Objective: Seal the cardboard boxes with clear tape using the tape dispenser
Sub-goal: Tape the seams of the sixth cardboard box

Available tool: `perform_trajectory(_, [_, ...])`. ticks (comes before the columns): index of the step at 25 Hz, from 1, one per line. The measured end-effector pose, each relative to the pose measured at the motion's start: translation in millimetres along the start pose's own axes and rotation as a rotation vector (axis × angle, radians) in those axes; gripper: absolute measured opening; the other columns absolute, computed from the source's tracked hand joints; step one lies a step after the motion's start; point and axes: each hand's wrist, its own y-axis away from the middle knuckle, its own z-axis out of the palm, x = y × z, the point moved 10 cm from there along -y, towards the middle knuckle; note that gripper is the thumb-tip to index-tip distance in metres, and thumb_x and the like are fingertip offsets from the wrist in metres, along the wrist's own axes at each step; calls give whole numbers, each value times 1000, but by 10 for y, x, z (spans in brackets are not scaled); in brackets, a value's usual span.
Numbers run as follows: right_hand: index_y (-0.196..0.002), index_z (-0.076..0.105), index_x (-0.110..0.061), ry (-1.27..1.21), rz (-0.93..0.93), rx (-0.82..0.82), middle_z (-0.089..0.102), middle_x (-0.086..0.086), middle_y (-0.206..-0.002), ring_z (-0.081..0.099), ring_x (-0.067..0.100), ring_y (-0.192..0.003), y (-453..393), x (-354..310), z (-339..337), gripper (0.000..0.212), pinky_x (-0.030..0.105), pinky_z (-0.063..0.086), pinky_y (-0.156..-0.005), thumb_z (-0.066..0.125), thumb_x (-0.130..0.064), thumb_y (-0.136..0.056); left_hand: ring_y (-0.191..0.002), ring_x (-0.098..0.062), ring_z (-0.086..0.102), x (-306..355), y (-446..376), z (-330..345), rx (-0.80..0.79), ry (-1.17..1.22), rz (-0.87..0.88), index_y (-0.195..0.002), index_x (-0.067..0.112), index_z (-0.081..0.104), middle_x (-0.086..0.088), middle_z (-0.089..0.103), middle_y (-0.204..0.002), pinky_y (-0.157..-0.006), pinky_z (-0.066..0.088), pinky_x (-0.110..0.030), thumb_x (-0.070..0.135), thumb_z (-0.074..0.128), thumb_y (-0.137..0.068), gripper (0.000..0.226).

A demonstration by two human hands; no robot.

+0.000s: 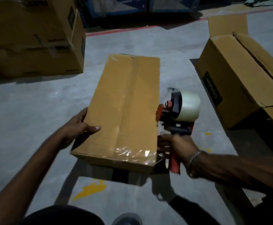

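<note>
Resting on grey concrete floor (35,120): cardboard boxes (126,101).

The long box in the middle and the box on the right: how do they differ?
The long box has its top flaps closed, with shiny clear tape across its near end; the box on the right has one flap standing up and a dark gap along its top. The left hand holds the long box at its left edge, and the right hand holds the tape dispenser beside it; nobody touches the right box. Both are brown cardboard on the grey floor.
</note>
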Motion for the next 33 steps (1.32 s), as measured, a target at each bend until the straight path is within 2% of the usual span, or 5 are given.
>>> perform_trajectory(7, [-98,77,-12,126,-296,220,79,10,-95,76,30,-90,3,-461,-2,25,50,65,-73,78,-9,-74,-112,-22,59,48,-68,-354,-142,-215,-106,-143,54,34,4,59,-127,-88,52,-41,10,66,-101,68])
perform_trajectory(12, [-110,71,-15,104,-313,184,74,8,-114,71,24,-100,-497,-1188,-10,23,45,60,-88,76,-18,-88,-102,-26,64,126,-190,-281,326,-293,-2,-135,24,49,-3,65,-117,-88,54,-44,38,53,-96,41])
perform_trajectory(17, [-114,71,1,-152,-214,-30,73,17,-105,67,27,-85,-204,-950,687,21,36,55,-74,66,0,-93,-120,-37,58,408,-206,-185,693,-450,93,-136,11,52,-12,63,-132,-101,47,-53,85,52,-83,91])
perform_trajectory(26, [-114,72,-36,338,-286,-173,74,-16,-116,66,12,-114,657,-614,989,30,43,51,-104,79,-38,-85,-110,-21,57,378,-578,-520,395,-569,204,-136,27,57,-5,57,-131,-92,56,-47,104,54,-60,108])
perform_trajectory(33, [-113,77,-16,272,-233,-310,79,4,-109,71,29,-111,942,-591,558,49,39,55,-86,64,10,-74,-122,-13,51,514,-320,-208,308,-632,436,-133,28,60,10,55,-123,-94,49,-36,88,70,-70,87])
